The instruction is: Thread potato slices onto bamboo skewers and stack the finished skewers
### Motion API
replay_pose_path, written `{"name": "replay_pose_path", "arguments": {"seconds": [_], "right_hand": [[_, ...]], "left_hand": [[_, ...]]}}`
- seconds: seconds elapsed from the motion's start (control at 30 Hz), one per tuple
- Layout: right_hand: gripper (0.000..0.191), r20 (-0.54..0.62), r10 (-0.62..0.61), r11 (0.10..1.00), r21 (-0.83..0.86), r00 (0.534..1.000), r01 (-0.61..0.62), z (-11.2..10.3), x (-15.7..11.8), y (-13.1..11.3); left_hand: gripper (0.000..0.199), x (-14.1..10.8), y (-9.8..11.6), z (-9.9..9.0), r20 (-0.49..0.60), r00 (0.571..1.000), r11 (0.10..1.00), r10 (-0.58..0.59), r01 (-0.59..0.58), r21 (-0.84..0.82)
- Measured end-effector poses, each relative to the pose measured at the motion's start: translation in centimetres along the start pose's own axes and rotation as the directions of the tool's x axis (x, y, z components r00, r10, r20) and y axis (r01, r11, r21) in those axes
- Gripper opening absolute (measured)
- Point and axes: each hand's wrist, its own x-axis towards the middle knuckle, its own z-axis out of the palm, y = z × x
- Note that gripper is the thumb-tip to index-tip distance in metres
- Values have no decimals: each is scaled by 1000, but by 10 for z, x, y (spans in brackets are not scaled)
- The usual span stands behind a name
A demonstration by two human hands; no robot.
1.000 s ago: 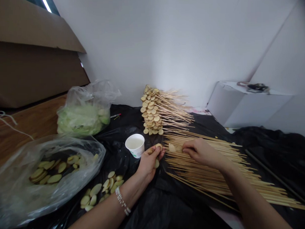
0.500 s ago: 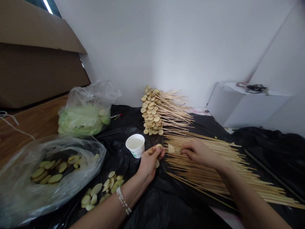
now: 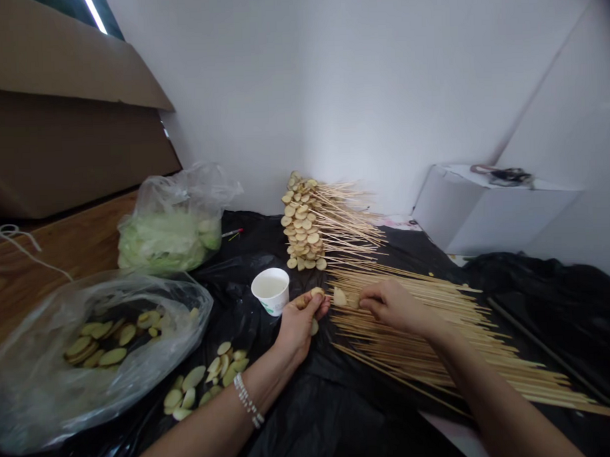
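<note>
My left hand [image 3: 297, 325] is closed, with a round potato slice [image 3: 317, 292] pinched between thumb and fingers; another pale slice shows below its fingers. Just to the right, a potato slice [image 3: 340, 297] sits on a thin stick, and my right hand [image 3: 392, 305] pinches that bamboo skewer, mostly hidden by the fingers. Under my right hand lies a wide spread of bare bamboo skewers [image 3: 414, 361]. Behind both hands is a stack of skewered potato slices [image 3: 302, 222], stick ends pointing right.
A white paper cup [image 3: 271, 289] stands left of my left hand. Loose potato slices [image 3: 193, 377] lie on black plastic sheeting [image 3: 311, 401]. At the left are an open clear bag [image 3: 183, 339] of slices and a bag of pale green pieces [image 3: 162, 237]. A white box [image 3: 499, 208] stands back right.
My right hand has shifted slightly left, bringing the slice on the skewer closer to my left hand. My left hand stays in nearly the same place.
</note>
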Motion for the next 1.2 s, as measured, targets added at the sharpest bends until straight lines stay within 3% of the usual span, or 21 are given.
{"name": "replay_pose_path", "arguments": {"seconds": [0.13, 0.3, 0.5, 0.7, 0.97, 1.2], "right_hand": [[26, -1, 33, 999, -13, 999, -33, 1, 1, -1], [28, -57, -21, 997, -80, 998, 16, 1, 1, 1], [24, 6, -18, 999, 34, 1000, 18, -1, -1, 6], [25, 98, -9, 996, 92, 995, 0, -8, -6, 9], [24, 18, 20, 999, -29, 1000, -19, -7, -4, 3], [25, 30, 14, 1000, -9, 999, -13, -2, -3, -3]], "left_hand": [[15, 1, -1, -1, 8, 1000, 1000, 5, -5, 7], [9, 0, 4, 2, -22, 999, 999, -34, 33, -28], [5, 1, 10, 5, -54, 994, 994, -92, 89, -68], [6, 0, 8, 3, -37, 997, 996, -71, 69, -52], [5, 2, 8, 1, -57, 997, 999, -45, 43, -31], [6, 0, 8, 2, -36, 997, 998, -62, 62, -22]]}}
